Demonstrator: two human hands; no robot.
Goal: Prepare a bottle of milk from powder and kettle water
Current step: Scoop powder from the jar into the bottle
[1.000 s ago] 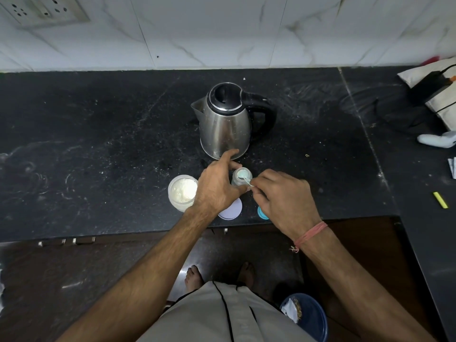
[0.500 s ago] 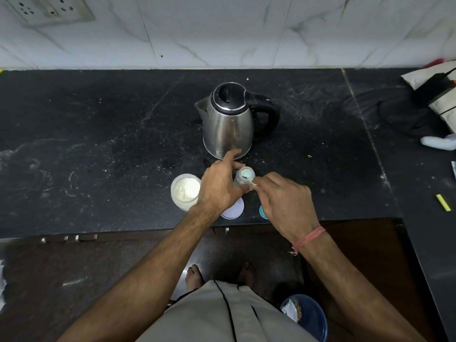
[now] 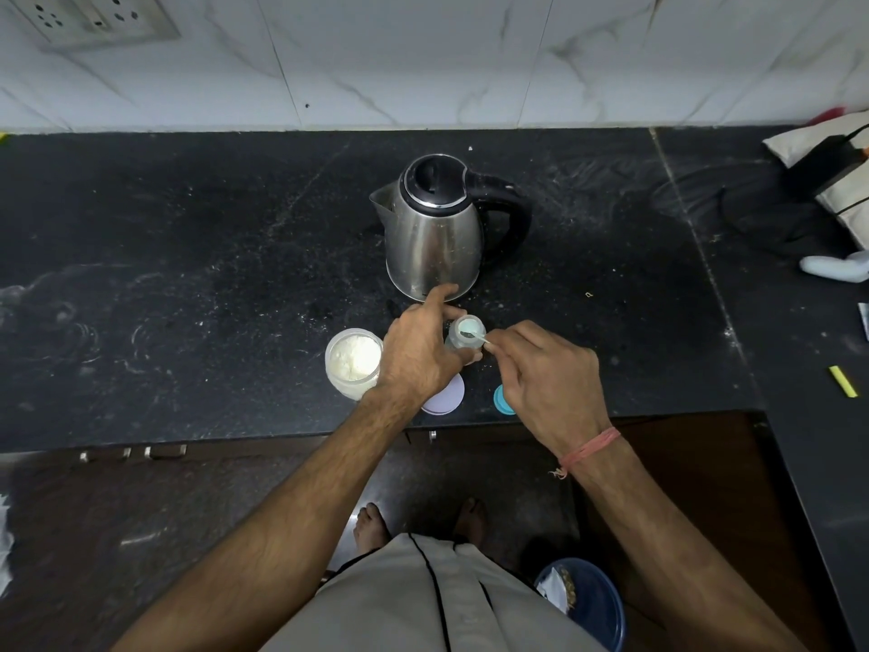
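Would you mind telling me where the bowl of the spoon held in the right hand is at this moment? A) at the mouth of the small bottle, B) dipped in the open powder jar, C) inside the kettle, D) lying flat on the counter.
A: the right hand pinches the spoon, whose bowl sits at the mouth of the bottle that the left hand grips, beside the powder jar.
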